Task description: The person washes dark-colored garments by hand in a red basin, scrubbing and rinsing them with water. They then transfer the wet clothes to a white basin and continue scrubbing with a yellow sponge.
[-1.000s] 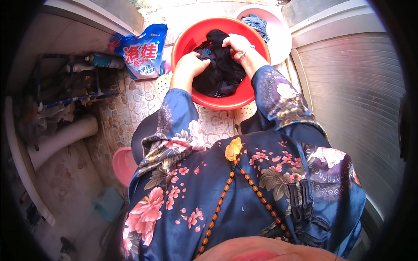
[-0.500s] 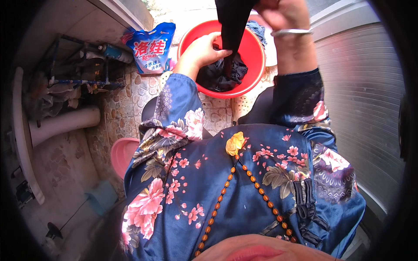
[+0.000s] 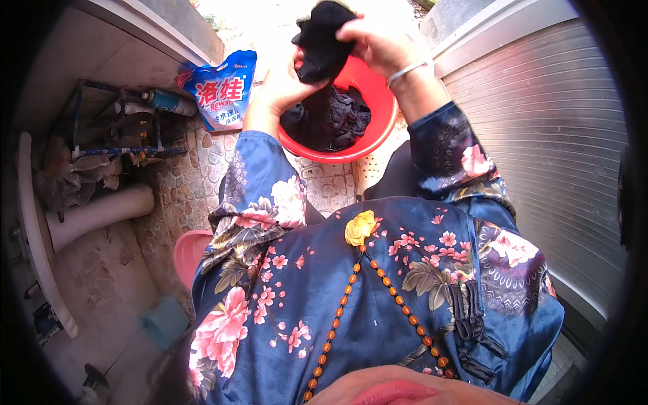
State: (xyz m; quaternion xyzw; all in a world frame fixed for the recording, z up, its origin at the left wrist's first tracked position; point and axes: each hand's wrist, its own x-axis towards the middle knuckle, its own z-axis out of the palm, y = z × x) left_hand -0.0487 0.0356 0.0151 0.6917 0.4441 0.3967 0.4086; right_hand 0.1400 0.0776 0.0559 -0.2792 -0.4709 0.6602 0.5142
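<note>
Beside red basin (image 3: pixel 368 111), blue detergent bag (image 3: pixel 221 88).

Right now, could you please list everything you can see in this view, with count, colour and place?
black garment: one, black, lifted above the basin
basin: one, red, on the tiled floor ahead, dark laundry inside
detergent bag: one, blue and white, left of the basin
metal rack: one, dark, far left, holding bottles
pink tub: one, pink, lower left, partly hidden
shutter: one, grey, right
left hand: gripping the garment's lower part
right hand: gripping its top, silver bangle on the wrist
</note>
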